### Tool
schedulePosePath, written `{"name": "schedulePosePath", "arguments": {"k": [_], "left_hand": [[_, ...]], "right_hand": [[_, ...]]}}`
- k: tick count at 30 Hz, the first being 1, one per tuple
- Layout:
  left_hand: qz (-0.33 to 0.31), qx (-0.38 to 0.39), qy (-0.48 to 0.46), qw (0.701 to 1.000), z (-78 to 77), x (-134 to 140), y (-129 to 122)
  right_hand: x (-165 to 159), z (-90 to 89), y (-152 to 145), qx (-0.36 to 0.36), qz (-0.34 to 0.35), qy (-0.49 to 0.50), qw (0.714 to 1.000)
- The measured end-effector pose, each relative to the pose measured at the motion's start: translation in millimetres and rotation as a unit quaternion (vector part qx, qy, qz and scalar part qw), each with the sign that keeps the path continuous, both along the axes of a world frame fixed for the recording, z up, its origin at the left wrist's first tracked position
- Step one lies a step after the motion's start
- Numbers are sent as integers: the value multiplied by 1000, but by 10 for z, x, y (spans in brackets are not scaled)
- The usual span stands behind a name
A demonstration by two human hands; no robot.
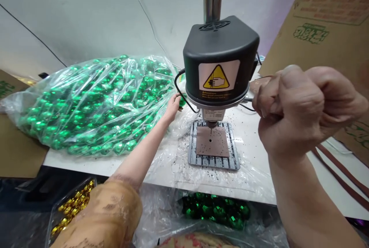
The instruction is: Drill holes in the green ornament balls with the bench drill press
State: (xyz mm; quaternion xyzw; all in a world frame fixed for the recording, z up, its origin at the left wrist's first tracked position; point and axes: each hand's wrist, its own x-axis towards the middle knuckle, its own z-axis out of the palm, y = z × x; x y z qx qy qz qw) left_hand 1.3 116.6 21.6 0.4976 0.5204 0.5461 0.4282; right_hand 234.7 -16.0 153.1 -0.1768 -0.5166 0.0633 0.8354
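Green balls (217, 211), too many to count, below the front edge of one table (86, 163). Right hand (300, 106) curled tight around one lever (249, 100) of one drill (219, 44), above one board (219, 147); open table rightward. Left hand (173, 106) half-curled at one bulging bag (100, 106); cannot tell whether holding anything.

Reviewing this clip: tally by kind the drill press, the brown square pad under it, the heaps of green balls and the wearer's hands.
Drill press: 1
Brown square pad: 1
Left green heap and lower green heap: 2
Left hand and right hand: 2
Total: 6
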Motion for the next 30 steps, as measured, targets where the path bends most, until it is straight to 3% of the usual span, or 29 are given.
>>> {"name": "schedulePosePath", "arguments": {"k": [5, 9, 12, 15, 19, 25, 30], "left_hand": [[-91, -75, -113, 987, 25, -179, -734], [-148, -115, -177, 966, 44, -97, -1270], [-174, -141, -185, 957, -8, 26, -1492], [-179, -123, -112, 970, -98, 138, -1583], [-181, -39, 12, 983, -222, 248, -1564], [-189, 8, 42, 981, -359, 362, -1401], [-213, -1, 88, 973, -368, 398, -1334]], "right_hand": [[10, -25, 18, 16, 33, 2, 999], [19, -11, -22, -3, 43, 11, 999], [27, -2, -54, -29, 53, -5, 998], [28, -1, -57, -33, 49, -11, 998], [17, -7, -46, -35, 28, -20, 999], [17, -12, -57, -58, 15, -26, 998], [15, 6, -79, -60, 3, -26, 998]]}}
